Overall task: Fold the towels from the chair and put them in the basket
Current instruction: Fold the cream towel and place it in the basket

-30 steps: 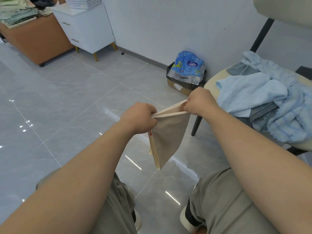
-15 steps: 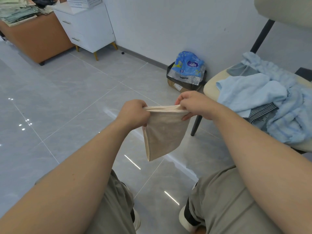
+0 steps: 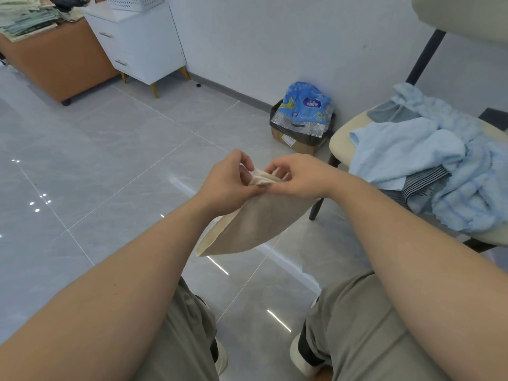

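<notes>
Both forearms are bare. The left forearm crosses the lower left of the frame and the right forearm the lower right, each uncovered up to its hand: left hand, right hand. At the bottom centre the legs wear khaki-grey cloth, loose and creased. Below its hems show off-white shoes, with a dark band above the right one — sock or lining, it cannot be told.
</notes>
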Demonstrator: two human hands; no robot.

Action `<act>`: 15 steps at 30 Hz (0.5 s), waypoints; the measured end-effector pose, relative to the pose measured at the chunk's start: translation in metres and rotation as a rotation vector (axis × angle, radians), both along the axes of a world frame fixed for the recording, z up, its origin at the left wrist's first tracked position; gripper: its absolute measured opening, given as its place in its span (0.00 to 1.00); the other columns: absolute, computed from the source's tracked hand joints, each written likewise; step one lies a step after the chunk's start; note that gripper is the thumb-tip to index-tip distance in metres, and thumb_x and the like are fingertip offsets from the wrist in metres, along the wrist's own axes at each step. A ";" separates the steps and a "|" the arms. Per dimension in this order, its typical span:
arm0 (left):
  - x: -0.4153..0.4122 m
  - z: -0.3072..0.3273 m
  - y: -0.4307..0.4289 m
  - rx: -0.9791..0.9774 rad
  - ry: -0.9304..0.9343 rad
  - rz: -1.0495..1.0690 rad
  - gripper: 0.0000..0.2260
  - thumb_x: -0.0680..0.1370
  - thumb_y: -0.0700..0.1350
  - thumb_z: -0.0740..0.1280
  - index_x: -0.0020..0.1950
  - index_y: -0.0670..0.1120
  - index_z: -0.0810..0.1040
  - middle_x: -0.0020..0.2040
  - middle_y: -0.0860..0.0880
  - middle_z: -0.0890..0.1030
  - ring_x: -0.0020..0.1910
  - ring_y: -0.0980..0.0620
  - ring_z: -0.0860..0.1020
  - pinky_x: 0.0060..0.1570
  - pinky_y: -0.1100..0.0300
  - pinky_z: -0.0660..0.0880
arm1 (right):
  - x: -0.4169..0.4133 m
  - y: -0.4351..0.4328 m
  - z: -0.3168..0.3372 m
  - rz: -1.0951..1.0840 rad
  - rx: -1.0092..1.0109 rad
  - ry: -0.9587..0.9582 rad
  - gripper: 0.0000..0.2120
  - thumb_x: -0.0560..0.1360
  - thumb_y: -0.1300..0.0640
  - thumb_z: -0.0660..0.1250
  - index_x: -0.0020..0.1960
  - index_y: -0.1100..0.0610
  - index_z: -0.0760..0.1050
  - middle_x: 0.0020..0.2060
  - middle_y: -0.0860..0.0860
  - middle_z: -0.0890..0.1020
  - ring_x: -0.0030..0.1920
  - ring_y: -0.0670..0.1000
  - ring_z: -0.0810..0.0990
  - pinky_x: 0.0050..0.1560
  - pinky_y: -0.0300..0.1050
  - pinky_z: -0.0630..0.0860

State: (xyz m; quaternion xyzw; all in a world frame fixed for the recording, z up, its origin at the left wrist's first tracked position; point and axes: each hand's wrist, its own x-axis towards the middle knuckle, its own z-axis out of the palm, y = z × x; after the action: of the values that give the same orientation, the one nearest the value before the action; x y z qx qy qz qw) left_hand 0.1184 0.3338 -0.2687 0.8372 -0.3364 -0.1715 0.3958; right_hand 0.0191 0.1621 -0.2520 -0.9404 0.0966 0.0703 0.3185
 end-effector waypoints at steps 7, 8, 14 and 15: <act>0.001 -0.014 0.007 0.066 -0.096 0.015 0.18 0.67 0.45 0.80 0.44 0.49 0.71 0.41 0.50 0.81 0.39 0.50 0.81 0.41 0.51 0.79 | 0.002 0.005 0.000 0.008 -0.061 -0.209 0.08 0.80 0.55 0.66 0.59 0.54 0.77 0.49 0.46 0.79 0.50 0.46 0.75 0.47 0.38 0.66; 0.002 -0.019 0.011 0.121 -0.119 -0.015 0.17 0.67 0.45 0.79 0.44 0.50 0.71 0.41 0.51 0.81 0.41 0.51 0.81 0.44 0.50 0.79 | 0.002 0.004 0.001 0.008 -0.052 -0.226 0.08 0.80 0.56 0.65 0.59 0.54 0.77 0.50 0.46 0.79 0.50 0.45 0.74 0.48 0.37 0.66; -0.002 -0.049 0.018 0.316 -0.069 -0.099 0.10 0.72 0.49 0.76 0.46 0.48 0.77 0.44 0.54 0.81 0.42 0.55 0.81 0.46 0.52 0.80 | -0.002 -0.009 0.009 -0.037 -0.029 -0.300 0.08 0.80 0.57 0.63 0.58 0.51 0.76 0.51 0.46 0.81 0.54 0.49 0.77 0.58 0.50 0.74; -0.002 -0.051 0.017 0.328 -0.076 -0.095 0.10 0.73 0.50 0.75 0.46 0.48 0.77 0.44 0.54 0.81 0.42 0.56 0.81 0.44 0.54 0.80 | -0.003 -0.011 0.009 -0.047 -0.022 -0.304 0.08 0.80 0.57 0.63 0.58 0.50 0.76 0.51 0.46 0.81 0.54 0.49 0.77 0.58 0.51 0.74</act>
State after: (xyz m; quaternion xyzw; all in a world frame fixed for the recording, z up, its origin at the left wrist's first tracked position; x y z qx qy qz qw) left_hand 0.1165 0.3507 -0.3202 0.8795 -0.3580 -0.2106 0.2323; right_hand 0.0160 0.1515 -0.2428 -0.9411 0.0701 -0.0816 0.3205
